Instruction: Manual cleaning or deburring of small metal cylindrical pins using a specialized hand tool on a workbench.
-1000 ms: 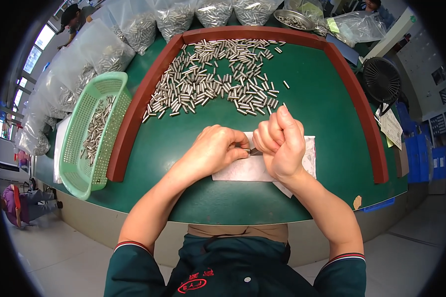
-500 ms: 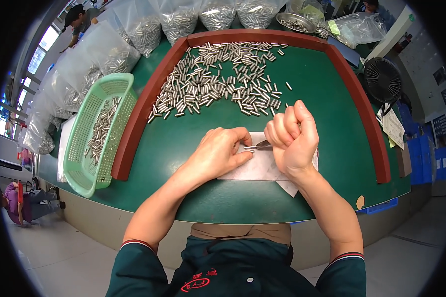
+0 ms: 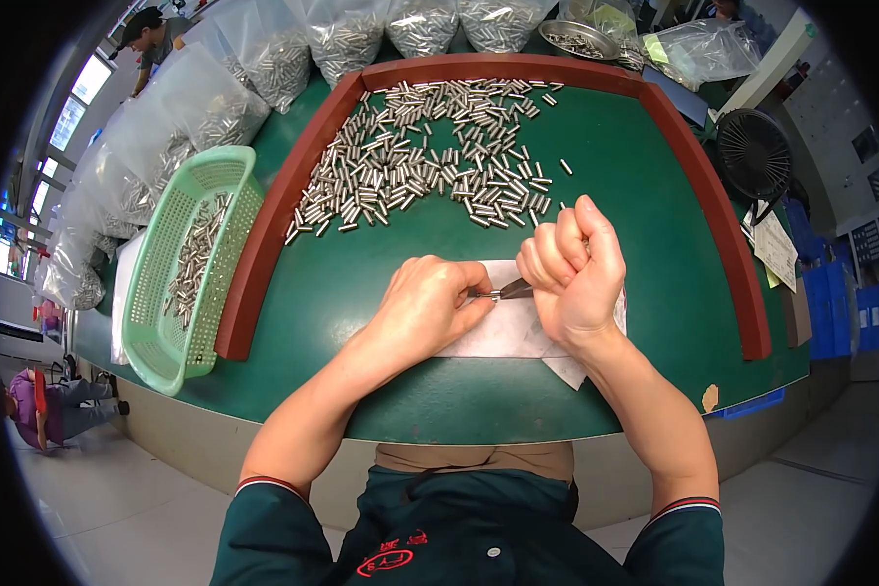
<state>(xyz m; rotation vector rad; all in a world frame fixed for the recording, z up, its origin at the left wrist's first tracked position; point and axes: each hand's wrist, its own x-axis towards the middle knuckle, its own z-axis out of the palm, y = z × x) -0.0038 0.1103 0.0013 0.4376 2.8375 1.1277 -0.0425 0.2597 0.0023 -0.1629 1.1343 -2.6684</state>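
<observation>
My left hand (image 3: 422,301) pinches a small silver metal pin (image 3: 484,293) between thumb and forefinger; the fingertips partly hide it. In a fist, my right hand (image 3: 578,278) grips a knife, whose dark pointed blade (image 3: 518,289) sticks out toward the left. The blade's tip meets the end of the pin. Its handle is hidden in the palm. Both hands work over a whitish, stained sheet (image 3: 513,340) on the green table (image 3: 645,205). Beyond them spreads a loose heap of similar pins (image 3: 400,161), with a few strays at its right edge.
A dark red wooden rail (image 3: 503,66) borders the table on three sides. Left of it stands a green perforated basket (image 3: 151,322) holding pins. Bags of pins (image 3: 342,44) line the back and left. A metal bowl (image 3: 581,41) and a black fan (image 3: 752,151) are at the far right.
The left fingers have closed in around the pin, and the pin and knife tip now meet. My right hand has barely moved. The view has shifted slightly.
</observation>
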